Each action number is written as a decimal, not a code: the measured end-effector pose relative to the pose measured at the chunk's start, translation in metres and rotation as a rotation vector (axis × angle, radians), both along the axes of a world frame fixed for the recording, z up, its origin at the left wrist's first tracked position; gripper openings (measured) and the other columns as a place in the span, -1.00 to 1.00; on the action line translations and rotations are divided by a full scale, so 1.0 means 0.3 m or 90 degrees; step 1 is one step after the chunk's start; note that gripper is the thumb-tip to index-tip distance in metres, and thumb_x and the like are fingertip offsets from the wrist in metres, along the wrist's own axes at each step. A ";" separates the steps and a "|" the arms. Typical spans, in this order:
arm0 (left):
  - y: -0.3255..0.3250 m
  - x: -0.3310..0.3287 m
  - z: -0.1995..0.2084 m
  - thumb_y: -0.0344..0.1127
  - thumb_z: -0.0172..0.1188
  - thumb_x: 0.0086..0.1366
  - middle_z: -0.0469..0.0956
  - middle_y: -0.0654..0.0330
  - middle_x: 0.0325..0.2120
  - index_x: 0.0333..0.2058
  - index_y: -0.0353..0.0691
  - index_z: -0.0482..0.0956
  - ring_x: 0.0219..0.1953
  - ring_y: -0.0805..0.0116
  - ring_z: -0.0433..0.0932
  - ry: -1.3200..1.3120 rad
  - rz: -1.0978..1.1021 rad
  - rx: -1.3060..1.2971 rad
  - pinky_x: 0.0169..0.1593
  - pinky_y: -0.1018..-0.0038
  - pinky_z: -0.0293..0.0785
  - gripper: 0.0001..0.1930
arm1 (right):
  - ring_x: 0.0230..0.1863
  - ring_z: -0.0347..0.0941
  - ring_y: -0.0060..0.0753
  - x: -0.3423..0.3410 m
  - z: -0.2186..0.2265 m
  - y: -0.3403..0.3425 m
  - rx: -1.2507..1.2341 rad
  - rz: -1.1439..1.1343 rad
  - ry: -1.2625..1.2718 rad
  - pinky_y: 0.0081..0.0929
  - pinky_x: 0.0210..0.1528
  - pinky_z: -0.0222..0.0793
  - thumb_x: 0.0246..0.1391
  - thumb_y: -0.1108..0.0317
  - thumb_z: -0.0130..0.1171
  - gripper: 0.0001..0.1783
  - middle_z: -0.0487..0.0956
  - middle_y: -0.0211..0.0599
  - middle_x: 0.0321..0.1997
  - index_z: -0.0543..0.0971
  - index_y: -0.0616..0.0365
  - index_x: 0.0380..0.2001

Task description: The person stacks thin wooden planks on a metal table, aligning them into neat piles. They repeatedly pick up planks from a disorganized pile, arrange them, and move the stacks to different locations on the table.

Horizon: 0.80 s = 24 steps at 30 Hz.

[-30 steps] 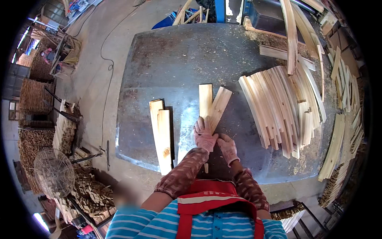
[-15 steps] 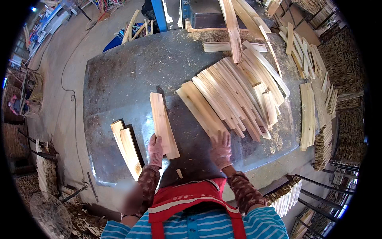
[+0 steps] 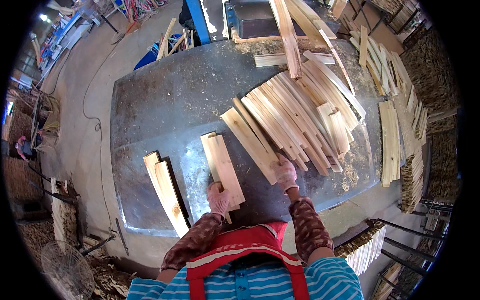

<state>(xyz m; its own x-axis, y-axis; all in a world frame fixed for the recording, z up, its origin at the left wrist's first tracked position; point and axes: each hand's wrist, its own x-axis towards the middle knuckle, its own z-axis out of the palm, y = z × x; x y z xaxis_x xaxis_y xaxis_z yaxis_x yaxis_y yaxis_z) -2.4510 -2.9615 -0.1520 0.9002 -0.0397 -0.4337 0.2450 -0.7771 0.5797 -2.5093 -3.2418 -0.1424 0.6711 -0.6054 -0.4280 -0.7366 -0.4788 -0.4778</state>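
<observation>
My left hand (image 3: 218,199), in a pale pink glove, is closed round the left edge of a pair of wooden slats (image 3: 225,167) near their lower end. The two slats lie side by side, slightly offset, on the dark tabletop (image 3: 165,105). My right hand (image 3: 285,173), gloved alike, grips the near end of a wooden board (image 3: 248,142) at the left side of a fanned row of slats (image 3: 290,117). A narrow dark gap shows between this board and the slat beside it. The fingertips of both hands are partly hidden.
Two more slats (image 3: 167,192) lie at the table's left. Long boards (image 3: 287,37) stick out over the far edge beside a blue post (image 3: 198,22). Another slat stack (image 3: 388,142) lies along the right edge. A fan (image 3: 67,270) stands at lower left.
My left hand has moved right and nearer, and two offset slats now show there. My right hand has moved slightly up and closed on the board; a gap has opened along its right side.
</observation>
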 end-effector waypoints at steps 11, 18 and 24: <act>-0.191 0.154 0.128 -0.40 0.31 0.24 0.53 0.08 -0.18 0.20 -0.21 0.31 -0.23 0.28 0.57 0.334 0.176 -0.538 -0.26 0.35 0.57 -0.43 | 0.24 0.41 0.10 -0.081 0.181 0.438 0.123 0.266 -0.350 -0.14 0.24 0.39 0.13 0.02 0.25 -0.35 0.47 0.00 0.26 0.44 0.03 0.24; 0.219 0.155 0.120 -0.23 0.35 0.28 0.51 -0.08 0.13 0.42 -0.15 0.18 0.17 0.07 0.50 -0.117 0.160 -0.186 0.18 0.30 0.45 -0.20 | 0.51 0.02 0.08 -0.055 0.023 0.246 -0.299 0.206 0.069 -0.04 0.41 0.19 -0.04 0.04 0.37 0.07 0.06 -0.09 0.57 0.11 0.13 0.47; 0.550 0.039 0.198 -0.03 0.40 0.14 0.43 -0.14 0.01 0.31 0.14 0.27 0.08 -0.20 0.46 -0.094 0.142 0.296 0.09 -0.02 0.45 -0.23 | 0.25 0.45 -0.13 -0.092 -0.047 0.112 0.253 0.016 -0.187 -0.13 0.20 0.44 -0.05 0.20 0.45 -0.04 0.47 0.00 0.28 0.27 0.14 0.41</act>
